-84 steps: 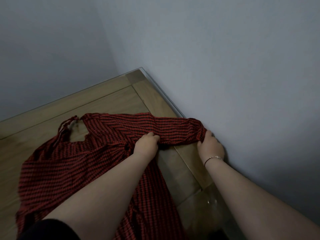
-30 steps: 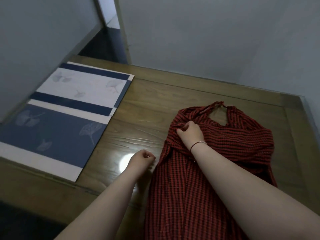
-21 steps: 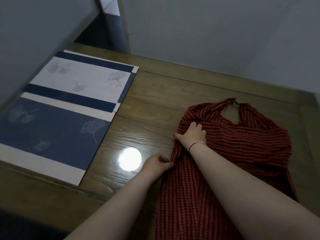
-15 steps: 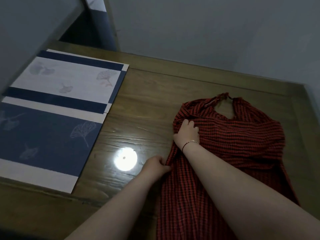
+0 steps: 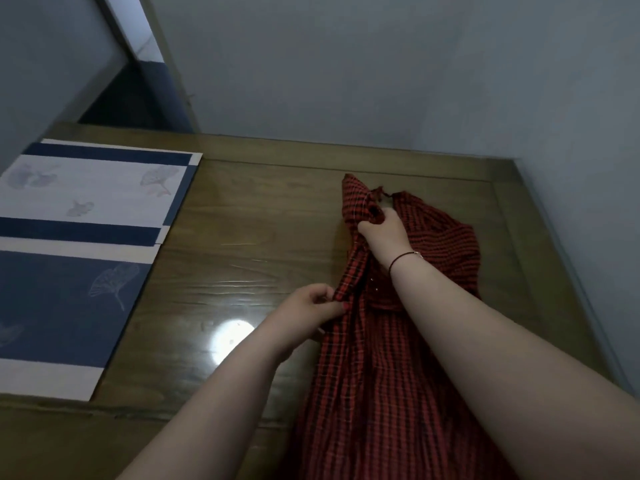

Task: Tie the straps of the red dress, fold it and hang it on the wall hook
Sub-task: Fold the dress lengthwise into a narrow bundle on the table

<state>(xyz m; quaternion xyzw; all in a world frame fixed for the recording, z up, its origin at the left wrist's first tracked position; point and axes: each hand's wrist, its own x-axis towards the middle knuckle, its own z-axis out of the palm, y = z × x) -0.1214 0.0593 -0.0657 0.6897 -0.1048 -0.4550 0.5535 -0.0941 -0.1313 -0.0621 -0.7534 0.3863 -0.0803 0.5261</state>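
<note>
Folding step in hand, by my read: both hands are lifting the left side edge of the red-and-black checked fabric dress (image 5: 398, 323), looks like to bring it over toward the middle.

Right hand (image 5: 382, 233) is closed on a bunch of cloth near the neckline, raised off the surface. Left hand (image 5: 311, 306) is pinched shut on the same edge lower down, about waist level. Between the two grips the edge stands up as a ridge.

Dress lies on the brown wooden table (image 5: 259, 237), lengthwise, neckline at the far end near the grey wall (image 5: 381, 64), skirt running toward the camera and off the bottom of view. Its right half lies flat but rumpled. The thin red straps (image 5: 381, 192) meet at the top of the neck opening; cannot tell whether they are knotted, too small and dim.

Left of the dress: bare tabletop with a lamp glare spot, then a blue-and-white leaf-print mat (image 5: 86, 237), well apart from the cloth.

Next move, as a judgement: carry both grips across together, lay the edge down straight, flatten it. Soft cloth will sag between the hands, so keep tension even. Risk: the skirt end hanging off the near edge drags the fold crooked. Wall hook not in view.
</note>
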